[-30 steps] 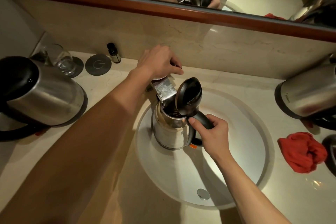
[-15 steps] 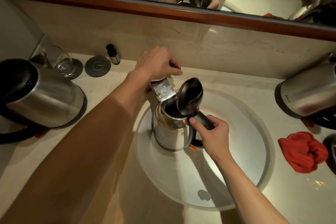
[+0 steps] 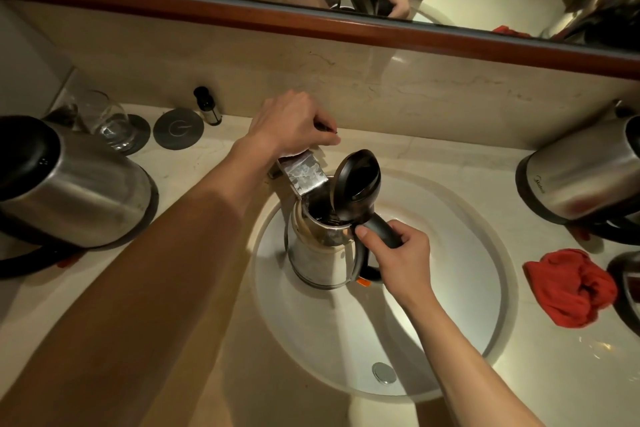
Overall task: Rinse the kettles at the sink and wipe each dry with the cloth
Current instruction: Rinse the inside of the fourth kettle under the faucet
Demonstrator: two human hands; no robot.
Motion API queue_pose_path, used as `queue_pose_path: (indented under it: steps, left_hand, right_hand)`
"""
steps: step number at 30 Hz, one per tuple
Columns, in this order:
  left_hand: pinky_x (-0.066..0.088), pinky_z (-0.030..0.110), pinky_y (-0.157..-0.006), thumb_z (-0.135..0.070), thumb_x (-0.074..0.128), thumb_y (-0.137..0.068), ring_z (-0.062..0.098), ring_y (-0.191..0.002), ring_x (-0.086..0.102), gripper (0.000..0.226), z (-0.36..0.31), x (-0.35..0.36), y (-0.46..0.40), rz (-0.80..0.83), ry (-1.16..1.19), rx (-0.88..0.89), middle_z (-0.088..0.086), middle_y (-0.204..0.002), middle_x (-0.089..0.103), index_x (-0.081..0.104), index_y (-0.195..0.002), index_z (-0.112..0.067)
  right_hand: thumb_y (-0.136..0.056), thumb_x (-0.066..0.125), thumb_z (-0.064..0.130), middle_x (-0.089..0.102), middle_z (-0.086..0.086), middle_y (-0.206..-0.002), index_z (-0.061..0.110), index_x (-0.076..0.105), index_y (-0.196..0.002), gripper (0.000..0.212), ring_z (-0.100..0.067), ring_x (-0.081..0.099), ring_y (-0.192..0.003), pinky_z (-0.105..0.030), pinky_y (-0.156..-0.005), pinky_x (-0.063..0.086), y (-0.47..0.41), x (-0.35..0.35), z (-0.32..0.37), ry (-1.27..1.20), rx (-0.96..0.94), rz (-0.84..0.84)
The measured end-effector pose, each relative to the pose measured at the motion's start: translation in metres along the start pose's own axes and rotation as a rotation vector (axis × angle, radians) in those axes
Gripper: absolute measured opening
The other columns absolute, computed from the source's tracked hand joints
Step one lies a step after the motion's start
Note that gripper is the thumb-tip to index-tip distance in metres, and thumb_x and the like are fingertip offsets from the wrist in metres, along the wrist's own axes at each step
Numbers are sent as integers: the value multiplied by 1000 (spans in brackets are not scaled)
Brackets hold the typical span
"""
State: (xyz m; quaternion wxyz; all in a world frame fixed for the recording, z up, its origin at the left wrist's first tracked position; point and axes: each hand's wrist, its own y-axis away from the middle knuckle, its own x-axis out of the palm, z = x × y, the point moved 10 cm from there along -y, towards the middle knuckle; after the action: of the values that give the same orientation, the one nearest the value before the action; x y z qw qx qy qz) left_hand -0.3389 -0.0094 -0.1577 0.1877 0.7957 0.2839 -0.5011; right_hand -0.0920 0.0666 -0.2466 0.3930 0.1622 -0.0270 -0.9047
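Note:
A steel kettle (image 3: pixel 320 260) with its black lid (image 3: pixel 356 184) flipped up stands in the white round sink (image 3: pixel 460 288), its mouth under the flat chrome tap spout (image 3: pixel 304 175). My right hand (image 3: pixel 403 256) grips the kettle's black handle. My left hand (image 3: pixel 294 123) is curled over the tap lever behind the spout; the lever itself is mostly hidden. A second steel kettle (image 3: pixel 72 191) stands on the counter at the left, a third (image 3: pixel 588 177) at the right. A red cloth (image 3: pixel 571 288) lies crumpled to the right of the sink.
A drinking glass (image 3: pixel 107 120) on a dark coaster, a second grey coaster (image 3: pixel 178 128) and a small dark bottle (image 3: pixel 207 106) stand at the back left. A mirror with a wooden frame (image 3: pixel 311 24) runs above the backsplash. The sink drain (image 3: pixel 383 372) is near me.
Both hands hold the same places; the view has shifted only slightly. The kettle stays under the spout.

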Motion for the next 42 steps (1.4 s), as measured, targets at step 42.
queue_pose_path:
  steps: [42]
  left_hand:
    - [35, 32, -76, -52, 68, -86, 16, -100, 61, 22, -2, -1, 3, -4, -34, -7, -13, -101, 74, 77, -100, -37]
  right_hand:
    - [-84, 86, 14, 46, 12, -49, 3, 59, -59, 38, -5, 39, -51, -14, -54, 33, 2, 3, 3, -1, 21, 15]
